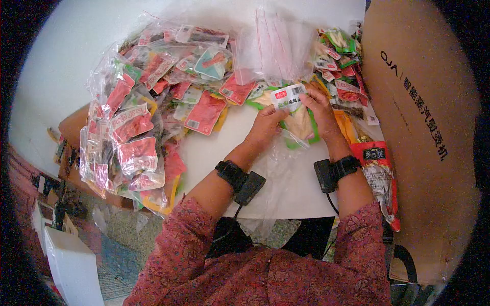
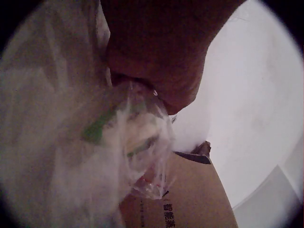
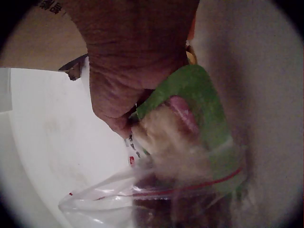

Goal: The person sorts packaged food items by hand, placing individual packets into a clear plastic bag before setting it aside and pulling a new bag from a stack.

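Both hands meet over the table around a green-edged snack packet (image 1: 301,124) with pale food showing and a white label (image 1: 289,97). My right hand (image 1: 320,109) pinches the packet near its labelled end. In the right wrist view, the packet's lower part (image 3: 171,133) sits in a clear zip bag (image 3: 156,194) with a red line along its mouth. The left hand (image 1: 266,125) grips the zip bag at its side, its fingertips partly hidden. Through the plastic in the left wrist view, the packet (image 2: 133,133) shows below that hand.
Bagged red and green snack packets (image 1: 135,122) pile up on the left. Empty clear zip bags (image 1: 265,46) lie at the back. Loose packets (image 1: 342,66) spread along the right, with a red and silver bag (image 1: 377,173) nearer. A large cardboard box (image 1: 423,127) borders the right side.
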Tool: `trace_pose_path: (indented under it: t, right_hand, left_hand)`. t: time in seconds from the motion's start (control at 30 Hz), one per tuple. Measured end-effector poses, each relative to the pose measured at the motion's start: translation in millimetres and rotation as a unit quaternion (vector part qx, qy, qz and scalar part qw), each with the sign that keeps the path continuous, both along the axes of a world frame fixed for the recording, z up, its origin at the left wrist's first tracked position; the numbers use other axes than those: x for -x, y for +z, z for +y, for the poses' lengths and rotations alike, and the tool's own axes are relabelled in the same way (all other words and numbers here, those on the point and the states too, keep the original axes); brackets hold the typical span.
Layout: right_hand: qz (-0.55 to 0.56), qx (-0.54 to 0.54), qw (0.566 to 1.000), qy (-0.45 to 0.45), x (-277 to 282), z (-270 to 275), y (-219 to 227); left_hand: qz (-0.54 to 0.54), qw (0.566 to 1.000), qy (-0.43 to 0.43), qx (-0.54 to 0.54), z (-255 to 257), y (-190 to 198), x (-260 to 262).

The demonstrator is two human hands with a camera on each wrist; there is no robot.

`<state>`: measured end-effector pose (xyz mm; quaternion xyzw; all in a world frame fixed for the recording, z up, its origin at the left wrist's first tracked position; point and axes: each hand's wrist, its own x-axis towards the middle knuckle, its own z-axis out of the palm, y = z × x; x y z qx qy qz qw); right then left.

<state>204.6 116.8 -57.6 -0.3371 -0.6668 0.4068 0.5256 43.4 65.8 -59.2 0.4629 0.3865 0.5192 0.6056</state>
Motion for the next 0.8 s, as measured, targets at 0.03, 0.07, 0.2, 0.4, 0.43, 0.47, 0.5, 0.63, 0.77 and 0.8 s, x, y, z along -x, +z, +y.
trace_pose_path:
  t: [0.03,0.07,0.2,0.4,0.43,0.47,0.5,0.63,0.77,0.8]
  right_hand:
    - [0.012,0.021,1.0,-0.007,0.2,0.0,-1.7]
    - [0.023,0.042,0.999,-0.015,0.4,0.1,-3.4]
    - [0.025,0.026,0.998,-0.049,-0.2,5.8,-8.5]
    - [-0.005,0.024,0.997,-0.068,7.0,-20.0,7.3]
    - [0.018,0.1,0.993,-0.052,7.3,-33.3,24.9]
    - [0.019,0.102,0.993,-0.054,4.5,-24.2,15.8]
    - [0.03,0.089,0.995,-0.033,3.7,-6.8,0.5]
    - [-0.006,-0.002,0.995,-0.096,7.6,6.4,-17.3]
    - [-0.05,-0.022,0.997,-0.06,2.7,17.9,-26.0]
    - [-0.048,-0.025,0.997,-0.049,3.3,16.5,-23.1]
  left_hand:
    - [0.006,1.0,-0.007,0.005,-0.7,0.9,1.2]
    - [0.005,1.0,-0.008,0.006,-1.0,1.8,2.0]
    - [0.23,0.945,0.041,-0.229,1.8,-7.5,12.9]
    - [0.107,0.99,-0.002,-0.095,6.1,-14.4,2.6]
    - [0.054,0.997,-0.004,-0.05,3.9,-10.3,1.2]
    - [0.004,1.0,0.0,-0.005,2.0,-5.9,0.8]
    - [0.004,1.0,0.0,-0.005,-2.5,0.3,-0.9]
    - [0.021,0.999,0.035,-0.015,-11.3,8.3,-3.2]
    - [-0.009,0.999,0.012,-0.028,4.4,-9.5,2.9]
    - [0.22,0.926,0.104,-0.288,-11.9,-1.3,4.1]
